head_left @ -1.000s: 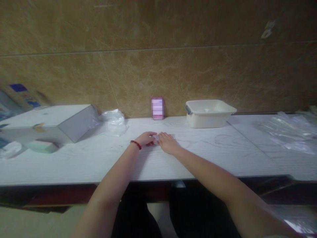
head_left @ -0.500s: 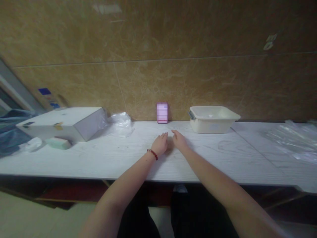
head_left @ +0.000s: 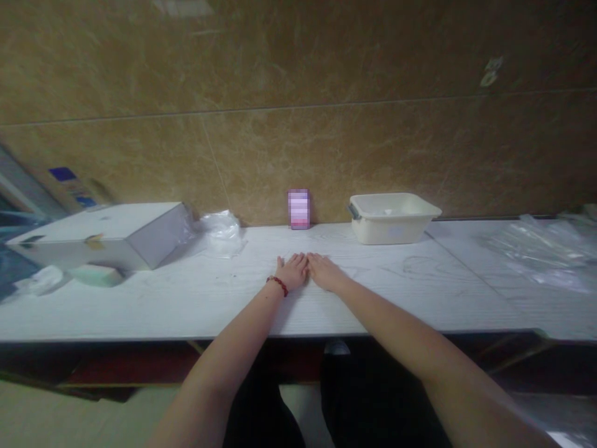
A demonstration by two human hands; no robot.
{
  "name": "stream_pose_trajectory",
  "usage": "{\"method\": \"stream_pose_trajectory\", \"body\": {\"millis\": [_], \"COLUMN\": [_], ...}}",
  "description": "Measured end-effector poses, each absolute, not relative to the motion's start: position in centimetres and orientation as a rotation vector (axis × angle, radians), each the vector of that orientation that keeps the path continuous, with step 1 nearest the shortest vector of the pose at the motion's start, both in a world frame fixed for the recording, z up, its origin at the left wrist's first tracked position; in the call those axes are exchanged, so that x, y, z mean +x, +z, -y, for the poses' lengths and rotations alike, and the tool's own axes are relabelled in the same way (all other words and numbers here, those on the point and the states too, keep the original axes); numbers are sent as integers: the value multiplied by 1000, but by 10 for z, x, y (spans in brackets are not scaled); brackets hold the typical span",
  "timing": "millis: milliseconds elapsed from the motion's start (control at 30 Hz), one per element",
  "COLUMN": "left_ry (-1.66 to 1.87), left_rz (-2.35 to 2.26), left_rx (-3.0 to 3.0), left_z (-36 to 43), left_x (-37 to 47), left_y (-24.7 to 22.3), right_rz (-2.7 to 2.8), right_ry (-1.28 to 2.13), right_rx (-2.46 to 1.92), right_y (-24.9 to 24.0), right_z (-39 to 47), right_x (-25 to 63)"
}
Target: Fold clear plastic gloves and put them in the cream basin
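My left hand [head_left: 293, 272], with a dark red beaded bracelet [head_left: 278, 284] at the wrist, lies palm down on the white wood-grain table [head_left: 196, 311]. Its thumb is apart from the fingers and nothing is in it. My right hand [head_left: 323, 272] rests palm down just beside it, fingers stretched out, the fingertips of both hands meeting or nearly so. Behind the hands, a phone [head_left: 299, 210] with a lit, blurred screen leans upright against the wall. A cream plastic bin [head_left: 394, 225] with a grey handle clip stands beyond my right hand.
A large white box [head_left: 140, 239] sits on the left, with clear plastic bags [head_left: 221, 233] beside it. In front of it lie a pale green block [head_left: 96, 275] and white crumpled plastic [head_left: 44, 280]. More clear plastic [head_left: 541, 252] is at the right. The tiled wall [head_left: 261, 162] bounds the back.
Both hands have turned from edge-on to palm down and lowered flat onto the table, closer together. The view has shifted slightly to the right.
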State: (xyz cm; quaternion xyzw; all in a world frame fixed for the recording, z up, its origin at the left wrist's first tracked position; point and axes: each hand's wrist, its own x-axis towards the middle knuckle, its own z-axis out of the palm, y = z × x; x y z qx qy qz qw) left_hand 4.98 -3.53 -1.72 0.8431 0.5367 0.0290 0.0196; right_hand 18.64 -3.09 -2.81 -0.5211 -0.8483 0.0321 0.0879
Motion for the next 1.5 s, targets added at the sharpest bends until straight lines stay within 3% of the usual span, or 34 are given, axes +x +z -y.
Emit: {"method": "stream_pose_trajectory", "body": {"millis": [400, 767, 1500], "left_ry": [-71, 457, 622], "left_rz": [-1683, -1792, -1762], "left_rx": [2445, 2356, 2357], "left_z": [24, 12, -8], "left_x": [10, 7, 16], "left_y": [-4, -8, -18], "right_rz": [2525, 2540, 2499], "right_ry": [218, 325, 398], "right_rx": [-1880, -1877, -1869], "right_y": [-13, -8, -5], "right_z": [32, 25, 24], "right_x": [218, 233, 238]}}
